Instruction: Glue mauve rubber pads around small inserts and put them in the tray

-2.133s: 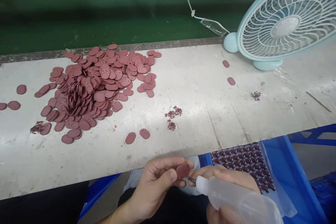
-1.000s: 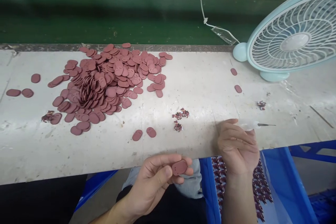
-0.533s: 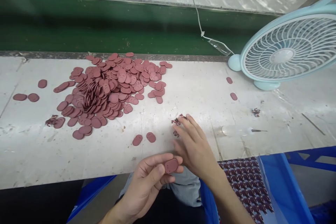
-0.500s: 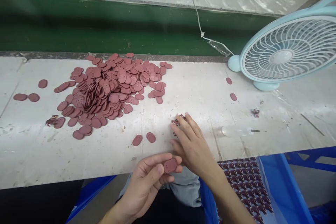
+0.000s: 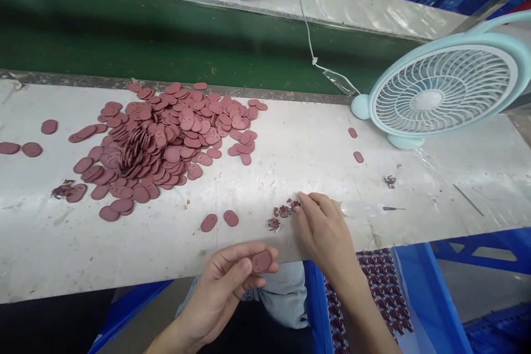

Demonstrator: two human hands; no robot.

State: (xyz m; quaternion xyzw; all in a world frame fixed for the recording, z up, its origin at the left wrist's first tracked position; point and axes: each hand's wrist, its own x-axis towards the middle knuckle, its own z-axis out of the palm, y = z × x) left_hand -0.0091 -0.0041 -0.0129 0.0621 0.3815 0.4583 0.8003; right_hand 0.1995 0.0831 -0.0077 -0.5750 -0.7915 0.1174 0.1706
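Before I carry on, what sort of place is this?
Likely a factory assembly bench: a heap of matching oval pieces on a white worktop, rows of small parts in a blue bin, and a needle-tipped bottle.

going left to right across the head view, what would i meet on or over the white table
three loose discs → disc heap → small figures → right hand → bottle

single head view; worn on person's head, looking forward and down; hands (image 5: 265,254) fairly near, lower centre of frame
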